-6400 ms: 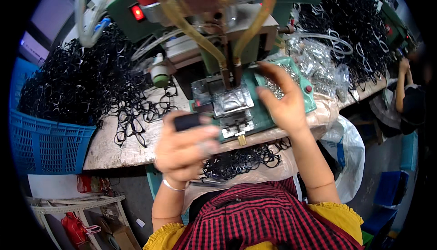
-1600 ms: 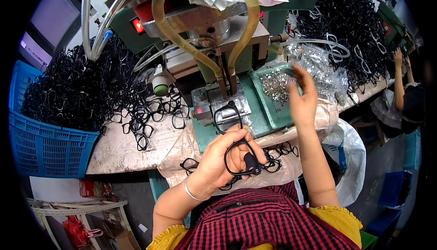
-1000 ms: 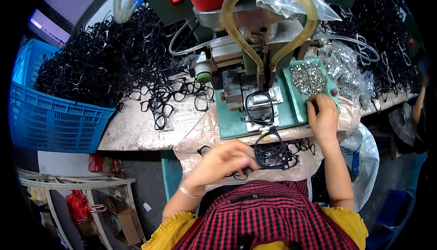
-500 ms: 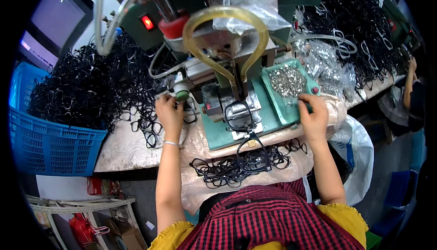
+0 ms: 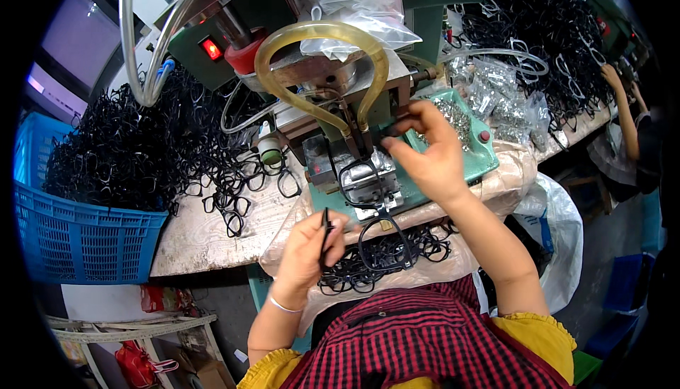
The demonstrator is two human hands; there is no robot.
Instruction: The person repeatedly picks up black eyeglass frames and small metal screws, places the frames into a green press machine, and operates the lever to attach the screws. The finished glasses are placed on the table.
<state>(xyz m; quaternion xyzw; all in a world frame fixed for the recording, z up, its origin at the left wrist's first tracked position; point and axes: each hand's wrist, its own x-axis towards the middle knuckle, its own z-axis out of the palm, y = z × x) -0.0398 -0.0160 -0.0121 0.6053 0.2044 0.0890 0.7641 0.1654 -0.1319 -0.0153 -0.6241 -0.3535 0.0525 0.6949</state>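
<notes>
A green and metal press (image 5: 333,72) stands over the bench, looped by a yellow tube (image 5: 320,29). To its left, a great heap of black eyeglass frames (image 5: 117,152) spills over a blue basket (image 5: 85,246). A green tray (image 5: 482,157) of small metal bits sits to the right of the press.

Both forearms come in from the lower edge. The right one slants up and leftward, bringing the right hand (image 5: 431,154) between press and tray, palm down, thumb and fingers bent into a partly open arch; a small dark spot shows at the fingertips, and I cannot tell whether it is gripped. The left forearm rises more steeply, and the left hand (image 5: 309,249) is curled closed around a slim black piece (image 5: 326,239), held upright.

One eyeglass frame (image 5: 384,214) lies lengthwise at the press, its far rim over the metal fixture, its near rim above loose black frames (image 5: 350,270) below the bench edge.
</notes>
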